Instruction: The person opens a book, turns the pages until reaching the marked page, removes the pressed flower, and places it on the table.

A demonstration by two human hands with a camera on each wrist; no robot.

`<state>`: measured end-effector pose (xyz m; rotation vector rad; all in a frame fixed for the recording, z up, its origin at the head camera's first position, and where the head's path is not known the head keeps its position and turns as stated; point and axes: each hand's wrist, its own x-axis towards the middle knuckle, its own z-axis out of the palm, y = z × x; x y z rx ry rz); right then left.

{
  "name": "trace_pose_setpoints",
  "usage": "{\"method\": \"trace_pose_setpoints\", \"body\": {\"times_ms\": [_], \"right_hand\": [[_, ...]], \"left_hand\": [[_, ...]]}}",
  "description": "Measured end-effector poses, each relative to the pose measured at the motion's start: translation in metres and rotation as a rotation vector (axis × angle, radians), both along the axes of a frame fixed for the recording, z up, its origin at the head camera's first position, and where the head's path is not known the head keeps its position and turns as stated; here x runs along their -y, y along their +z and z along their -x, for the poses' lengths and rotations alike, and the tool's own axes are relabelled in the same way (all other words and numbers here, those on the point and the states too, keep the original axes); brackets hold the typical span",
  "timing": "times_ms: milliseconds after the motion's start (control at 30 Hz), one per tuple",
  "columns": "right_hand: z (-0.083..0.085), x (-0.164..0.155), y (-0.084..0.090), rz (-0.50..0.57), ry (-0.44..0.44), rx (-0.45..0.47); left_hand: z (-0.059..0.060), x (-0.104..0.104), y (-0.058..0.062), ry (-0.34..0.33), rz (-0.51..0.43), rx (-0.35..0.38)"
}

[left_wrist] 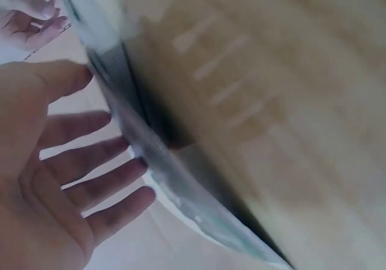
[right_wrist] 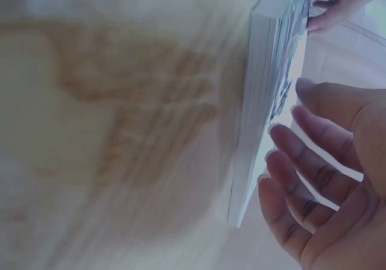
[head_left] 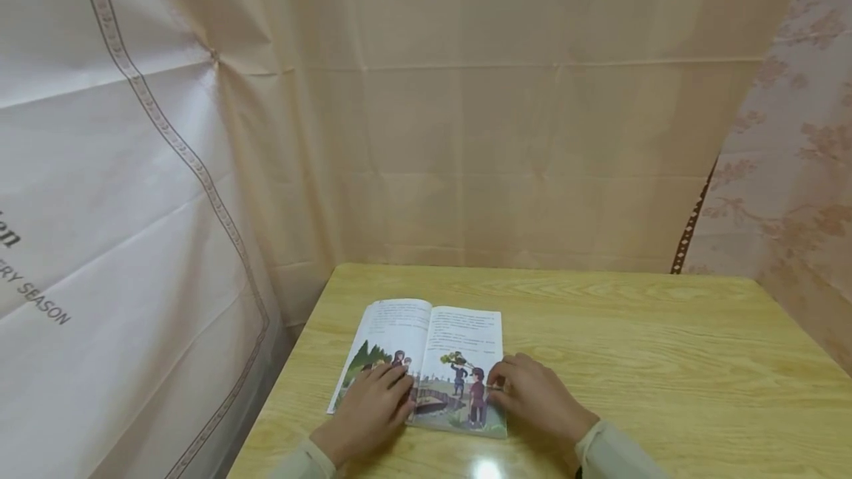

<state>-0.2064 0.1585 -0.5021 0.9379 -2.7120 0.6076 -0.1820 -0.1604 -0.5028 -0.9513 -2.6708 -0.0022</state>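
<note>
An open picture book (head_left: pixel 433 342) lies flat on the wooden table (head_left: pixel 632 361), with illustrated pages facing up. My left hand (head_left: pixel 376 405) rests on the lower part of the left page, fingers straight. My right hand (head_left: pixel 526 390) lies at the book's right edge, its fingertips touching the right page. In the left wrist view the left hand (left_wrist: pixel 66 179) shows an open palm beside the book's edge (left_wrist: pixel 157 167). In the right wrist view the right hand (right_wrist: pixel 319 179) has loosely extended fingers against the page stack (right_wrist: pixel 259 119). Neither hand grips anything.
Beige sheets (head_left: pixel 506 124) hang close behind the table and a printed white sheet (head_left: pixel 100 191) hangs on the left. A floral curtain (head_left: pixel 799 168) covers the right side. The table's left edge (head_left: pixel 293 361) runs just beside the book.
</note>
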Motion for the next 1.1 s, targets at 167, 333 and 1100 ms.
{"method": "trace_pose_setpoints", "body": {"times_ms": [167, 333, 1100], "right_hand": [[0.008, 0.006, 0.002, 0.003, -0.026, 0.01], [0.017, 0.015, 0.003, 0.014, -0.047, 0.06], [0.045, 0.03, -0.003, 0.003, -0.066, 0.18]], "left_hand": [[0.003, 0.005, 0.007, 0.008, 0.017, 0.164], [0.006, 0.009, 0.009, -0.014, 0.013, 0.192], [0.009, 0.01, 0.007, -0.022, 0.006, 0.216]]}}
